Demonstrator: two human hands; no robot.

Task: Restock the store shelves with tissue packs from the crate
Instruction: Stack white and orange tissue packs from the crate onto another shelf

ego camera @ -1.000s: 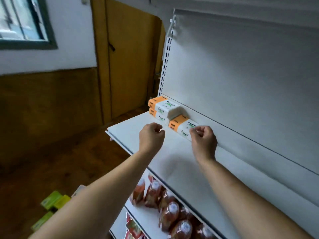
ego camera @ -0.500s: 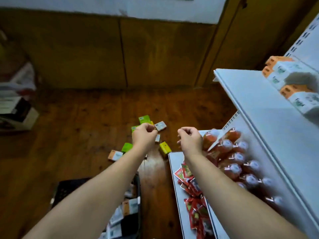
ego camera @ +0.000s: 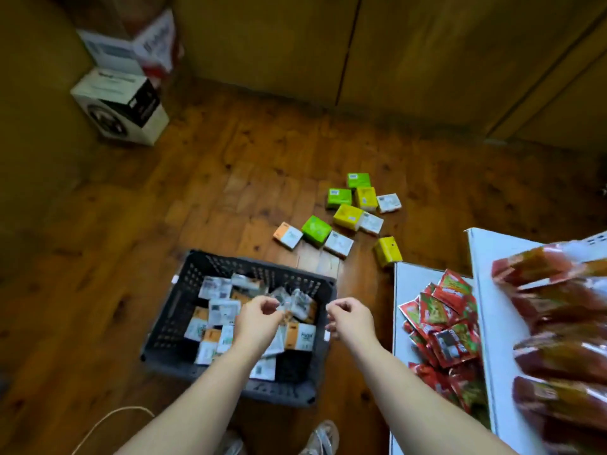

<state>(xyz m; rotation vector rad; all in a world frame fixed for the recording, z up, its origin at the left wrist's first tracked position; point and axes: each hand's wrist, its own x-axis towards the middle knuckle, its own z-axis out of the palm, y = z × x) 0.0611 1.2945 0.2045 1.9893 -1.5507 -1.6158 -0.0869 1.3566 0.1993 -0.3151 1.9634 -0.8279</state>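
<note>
Surveying Materials and Stock Position

Crate [ego camera: 259, 261]: dark grey moulded plastic, rectangular, walls perforated in a regular grid, standing on a glossy, knotty wooden floor [ego camera: 210, 178].

Tissue packs [ego camera: 225, 311]: small brick-shaped blocks in shiny film, white with orange ends, heaped at mixed angles inside the crate. Loose packs [ego camera: 348, 218]: green, yellow and white-orange, scattered on the floor just beyond the crate's far rim.

Left hand [ego camera: 258, 320]: fingers loosely curled, gripping nothing, poised over the heaped packs; contact with them not determinable. Right hand [ego camera: 351, 318]: same loose curl, likewise empty, positioned above the crate's right wall.

Shelves [ego camera: 402, 284]: white, flat, smooth, at right; lower level loaded with crinkled red sachets [ego camera: 440, 310], upper level with blurred red pouches [ego camera: 558, 323].

Printing: dark wordmark on one white-orange pack, too blurred to read; barcode-style panels on several. Lettering on stacked cardboard boxes [ego camera: 118, 103] at upper left also illegible.
</note>
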